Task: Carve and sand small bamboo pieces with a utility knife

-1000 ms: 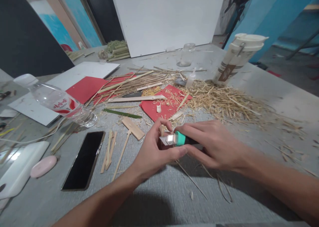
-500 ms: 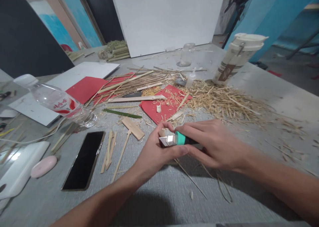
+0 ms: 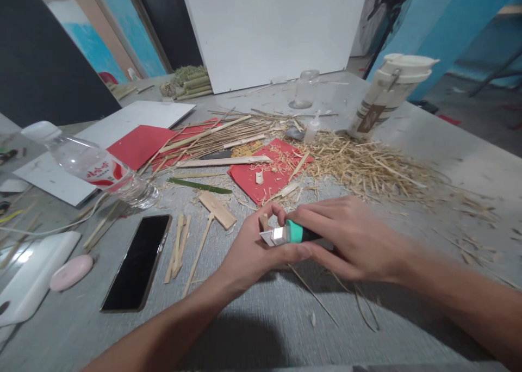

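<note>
My right hand point(image 3: 346, 239) is closed round the black and green handle of a utility knife point(image 3: 294, 230), its short metal blade pointing left. My left hand point(image 3: 256, 241) pinches a small piece of pale bamboo point(image 3: 264, 220), mostly hidden by the fingers, and the blade lies against or just in front of it. The left thumb reaches right, touching or close to the knife handle. Beyond the hands lies red paper point(image 3: 265, 184) scattered with shavings. To the left is a flat bamboo piece point(image 3: 218, 210) with a thin stick point(image 3: 199, 252) at its edge.
A phone point(image 3: 136, 263), a pink oval case point(image 3: 72, 273) and a tilted water bottle point(image 3: 93, 168) are on the left. Straw shavings point(image 3: 362, 168), a small dropper bottle point(image 3: 312, 128), a glass jar point(image 3: 306, 89) and a white tumbler point(image 3: 379, 97) stand or lie behind to the right.
The knife and my right hand have shifted very slightly, with the blade tilting a little. A bit more of the bamboo piece shows between the left fingers.
</note>
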The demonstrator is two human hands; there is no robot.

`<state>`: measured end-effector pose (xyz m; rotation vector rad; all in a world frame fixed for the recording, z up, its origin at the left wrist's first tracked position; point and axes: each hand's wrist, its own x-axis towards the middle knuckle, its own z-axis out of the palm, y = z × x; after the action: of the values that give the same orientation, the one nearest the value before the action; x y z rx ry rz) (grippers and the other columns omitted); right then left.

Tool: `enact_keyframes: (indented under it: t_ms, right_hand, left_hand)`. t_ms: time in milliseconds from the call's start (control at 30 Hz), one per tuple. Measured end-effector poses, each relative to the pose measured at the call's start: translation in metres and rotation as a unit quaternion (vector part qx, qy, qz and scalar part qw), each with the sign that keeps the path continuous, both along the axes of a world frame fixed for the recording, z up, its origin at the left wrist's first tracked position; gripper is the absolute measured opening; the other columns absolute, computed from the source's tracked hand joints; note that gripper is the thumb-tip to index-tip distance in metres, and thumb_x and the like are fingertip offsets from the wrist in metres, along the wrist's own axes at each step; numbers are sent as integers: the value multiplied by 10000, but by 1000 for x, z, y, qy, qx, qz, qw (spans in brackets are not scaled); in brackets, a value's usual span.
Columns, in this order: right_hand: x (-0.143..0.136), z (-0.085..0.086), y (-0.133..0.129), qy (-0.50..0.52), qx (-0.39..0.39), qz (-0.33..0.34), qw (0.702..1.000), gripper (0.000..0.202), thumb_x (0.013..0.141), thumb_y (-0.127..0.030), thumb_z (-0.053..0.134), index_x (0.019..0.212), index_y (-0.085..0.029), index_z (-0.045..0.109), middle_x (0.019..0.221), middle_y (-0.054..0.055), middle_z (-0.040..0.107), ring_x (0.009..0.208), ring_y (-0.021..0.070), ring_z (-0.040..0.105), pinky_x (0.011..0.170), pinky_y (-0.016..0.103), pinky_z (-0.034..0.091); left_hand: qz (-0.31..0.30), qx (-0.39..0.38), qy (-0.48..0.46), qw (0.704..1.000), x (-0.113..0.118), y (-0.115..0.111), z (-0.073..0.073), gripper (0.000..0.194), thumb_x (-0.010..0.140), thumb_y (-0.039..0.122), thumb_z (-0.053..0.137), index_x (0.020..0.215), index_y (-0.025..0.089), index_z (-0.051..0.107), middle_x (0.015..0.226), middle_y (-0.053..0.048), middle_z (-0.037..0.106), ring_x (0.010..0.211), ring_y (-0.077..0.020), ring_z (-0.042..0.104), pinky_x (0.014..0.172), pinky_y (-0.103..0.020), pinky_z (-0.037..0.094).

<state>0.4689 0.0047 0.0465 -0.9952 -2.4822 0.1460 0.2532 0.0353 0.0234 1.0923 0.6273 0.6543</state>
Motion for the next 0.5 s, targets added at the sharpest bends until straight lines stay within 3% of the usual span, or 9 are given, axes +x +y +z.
enact_keyframes:
  t_ms: [167, 500]
  right_hand:
    - [-2, 0, 0, -5, -6, 2, 1000, 195, 1113, -364, 456, 1047, -200, 539, 814, -10, 582, 652, 143, 461, 637, 307, 272]
    - [0, 0, -1, 1, 1, 8, 1000, 290, 1146, -401, 402, 1020, -188, 553, 821, 4, 589, 660, 135, 456, 636, 305, 275]
  left_hand:
    - [-3, 10, 11, 1000, -1, 1, 0, 579, 683, 338, 992, 941, 239, 483, 702, 99, 497, 601, -70, 384, 543, -191, 319]
    - [37, 64, 64, 995, -2, -6, 5, 510, 721, 429, 963, 913, 209, 544, 696, 78, 481, 629, -88, 376, 570, -221, 310]
